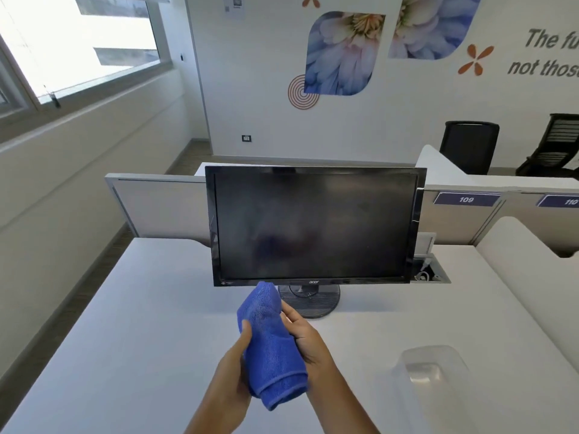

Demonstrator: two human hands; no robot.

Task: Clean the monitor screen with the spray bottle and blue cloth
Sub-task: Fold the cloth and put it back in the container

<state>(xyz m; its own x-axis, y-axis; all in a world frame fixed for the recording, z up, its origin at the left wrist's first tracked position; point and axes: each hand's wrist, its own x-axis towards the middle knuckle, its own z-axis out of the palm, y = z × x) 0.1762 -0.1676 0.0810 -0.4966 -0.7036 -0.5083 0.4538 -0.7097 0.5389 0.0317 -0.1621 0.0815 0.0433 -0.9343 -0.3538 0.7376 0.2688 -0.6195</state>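
Note:
A black monitor (313,223) stands on its round base on the white desk (141,308), its dark screen facing me. Just below its lower edge I hold a folded blue cloth (269,346) between both hands. My left hand (235,368) grips the cloth's left side with the thumb over it. My right hand (305,336) holds its right side. The cloth's upper end nearly reaches the monitor's bottom bezel. No spray bottle is in view.
A clear plastic container (435,374) sits on the desk at the right. An open cable box (430,272) lies behind the monitor's right corner. Grey partitions (156,205) line the desk's far edge. Black office chairs (468,145) stand beyond.

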